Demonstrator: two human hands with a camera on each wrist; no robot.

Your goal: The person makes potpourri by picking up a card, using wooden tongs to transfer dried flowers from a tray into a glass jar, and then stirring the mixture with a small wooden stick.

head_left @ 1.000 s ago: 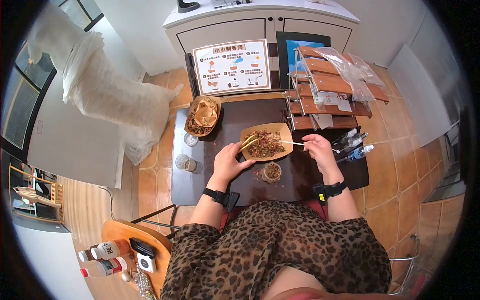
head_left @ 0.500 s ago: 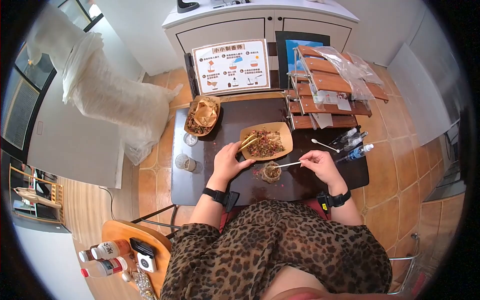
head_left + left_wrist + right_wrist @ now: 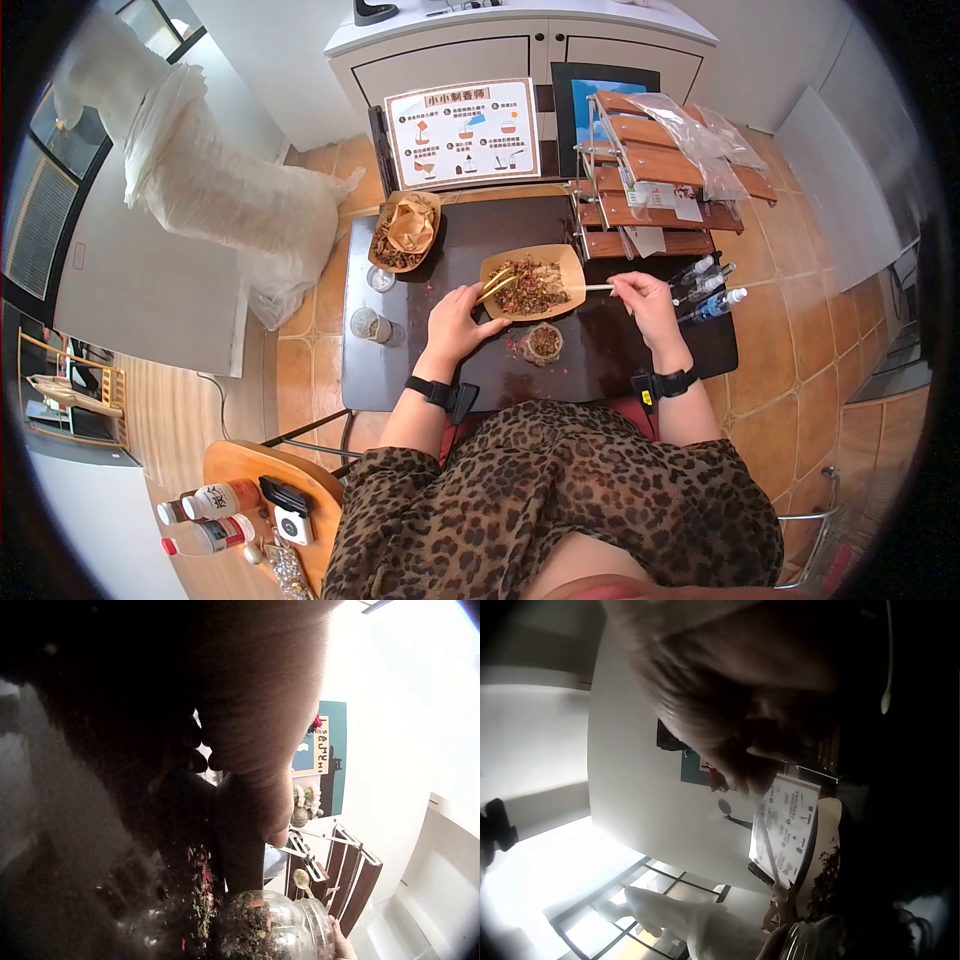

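Note:
A paper tray [image 3: 568, 265] of dried flowers and herbs sits mid-table. My left hand [image 3: 460, 325] is at its left edge, fingers by gold tongs [image 3: 497, 286] that lean into the herbs; whether it grips them is unclear. My right hand [image 3: 648, 308] pinches a thin white spoon [image 3: 598, 287], its far end over the tray's right side. Just below the tray stands a glass jar [image 3: 543, 344] holding herbs, seen also in the left wrist view as a jar [image 3: 274, 926] beside scattered bits.
At the table's left are a second tray [image 3: 385, 255] with crumpled paper and a glass jar [image 3: 371, 325]. Small bottles [image 3: 715, 305] lie at the right, near a folded wooden rack [image 3: 660, 165]. An instruction sheet [image 3: 463, 135] stands behind.
My right hand moved the spoon from the tray down to the jar, then back up to the tray's right side. The left hand has stayed in place.

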